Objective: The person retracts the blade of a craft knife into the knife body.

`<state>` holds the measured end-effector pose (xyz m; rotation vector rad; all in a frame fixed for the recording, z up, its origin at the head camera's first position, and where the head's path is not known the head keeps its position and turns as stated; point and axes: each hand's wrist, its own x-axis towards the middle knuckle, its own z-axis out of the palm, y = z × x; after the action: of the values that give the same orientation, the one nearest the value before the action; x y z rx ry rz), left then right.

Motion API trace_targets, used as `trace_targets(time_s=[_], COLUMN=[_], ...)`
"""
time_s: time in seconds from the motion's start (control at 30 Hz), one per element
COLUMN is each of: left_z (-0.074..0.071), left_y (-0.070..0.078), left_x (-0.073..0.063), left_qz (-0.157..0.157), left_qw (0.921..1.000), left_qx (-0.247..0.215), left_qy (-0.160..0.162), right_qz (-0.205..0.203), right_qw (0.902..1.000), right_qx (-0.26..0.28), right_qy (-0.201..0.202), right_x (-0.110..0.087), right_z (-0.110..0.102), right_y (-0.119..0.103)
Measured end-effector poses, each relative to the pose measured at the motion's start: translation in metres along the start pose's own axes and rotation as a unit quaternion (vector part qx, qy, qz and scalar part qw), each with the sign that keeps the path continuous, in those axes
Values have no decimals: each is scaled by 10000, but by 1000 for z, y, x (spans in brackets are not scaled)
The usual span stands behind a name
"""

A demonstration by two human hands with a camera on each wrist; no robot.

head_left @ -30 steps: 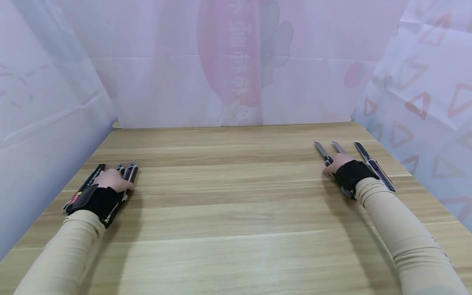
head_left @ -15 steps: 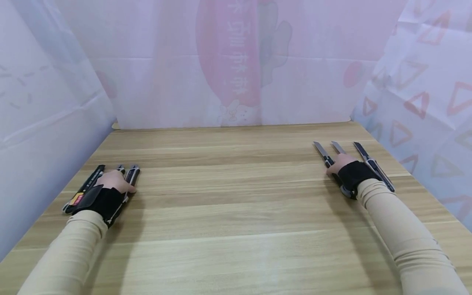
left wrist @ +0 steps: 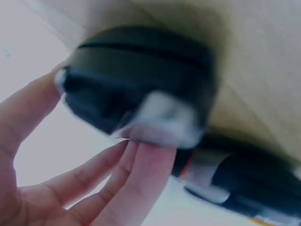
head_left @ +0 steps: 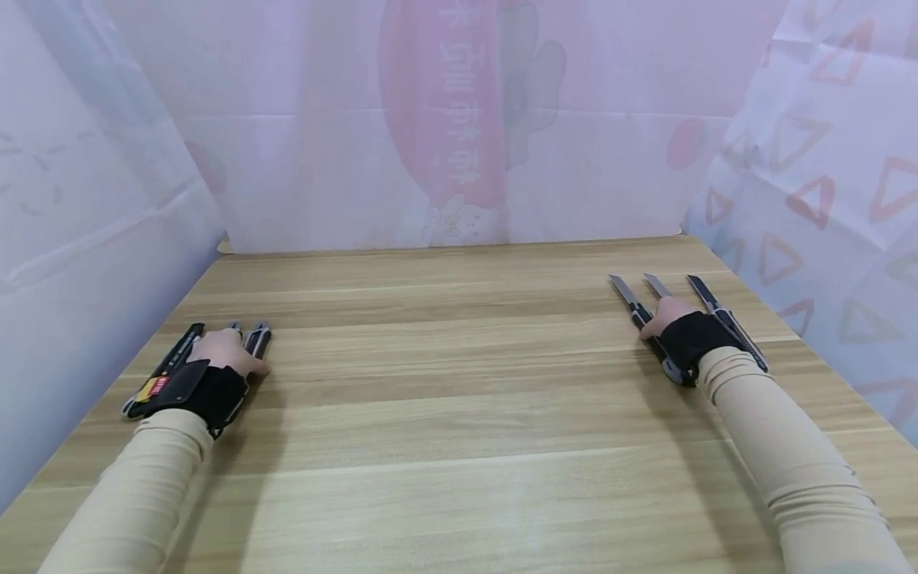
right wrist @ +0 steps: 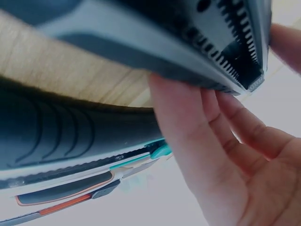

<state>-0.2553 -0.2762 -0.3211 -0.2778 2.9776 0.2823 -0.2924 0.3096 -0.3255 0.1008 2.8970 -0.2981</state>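
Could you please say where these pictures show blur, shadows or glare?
Head view: soft shadows inward of both sleeves, faint sheen on the table; left wrist view: the large dark tool heavily blurred, bright background washed out; right wrist view: fingers fairly sharp, the upper knife softer toward the left.

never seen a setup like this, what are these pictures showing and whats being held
There is no machine: a person uses two bare hands, left hand and right hand, with black bands at the wrists. The wide picture comes from a camera on the head, looking forward and down. The two close-ups come from cameras on the wrists, one per hand.

On the wooden table, three utility knives with blades out are on the right; three similar-looking dark tools are on the left. Each hand seems to grip the one nearest the table's middle: a blurred dark tool on the left, a knife on the right.
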Motion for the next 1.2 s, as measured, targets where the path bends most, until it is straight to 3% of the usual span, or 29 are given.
trace_targets(time_s=[0.13, 0.27, 0.37, 0.47, 0.63, 0.73, 0.83, 0.93, 1.07, 1.13, 1.2], left_z=[-8, -12, -14, -14, -2, 15, 32, 40, 41, 40, 40], left_y=[9, 27, 51, 87, 158, 195, 223, 242, 251, 250, 248], left_x=[-3, -1, 0, -3, -15, -24, -34, -42, -45, -45, -44], left_qz=[162, 406, 801, 1361, 2394, 3046, 3398, 3596, 3845, 3831, 3775], left_qw=[9971, 9867, 9800, 9696, 9463, 9230, 8967, 8676, 8259, 8172, 8167], left_qx=[-268, -743, -1067, -1458, -2054, -2348, -2736, -3252, -3978, -4182, -4254], left_qy=[692, 1387, 1479, 1419, 704, -64, -748, -1105, -1086, -1023, -978], right_qz=[-2, -144, -407, -631, -995, -1244, -1518, -1853, -2157, -2204, -2244], right_qw=[9998, 9998, 9989, 9943, 9752, 9592, 9367, 9186, 9100, 9058, 9031], right_qx=[-174, -109, 220, 783, 1897, 2458, 3080, 3390, 3342, 3387, 3422], right_qy=[80, 7, 119, 367, 559, 628, 690, 829, 1170, 1270, 1304], right_x=[2, 3, 2, 1, -1, -9, -21, -31, -39, -42, -44], right_z=[0, -2, -7, -16, -24, -21, -14, -9, -9, -9, -9], right_y=[1, -2, -13, -36, -88, -121, -150, -169, -180, -182, -184])
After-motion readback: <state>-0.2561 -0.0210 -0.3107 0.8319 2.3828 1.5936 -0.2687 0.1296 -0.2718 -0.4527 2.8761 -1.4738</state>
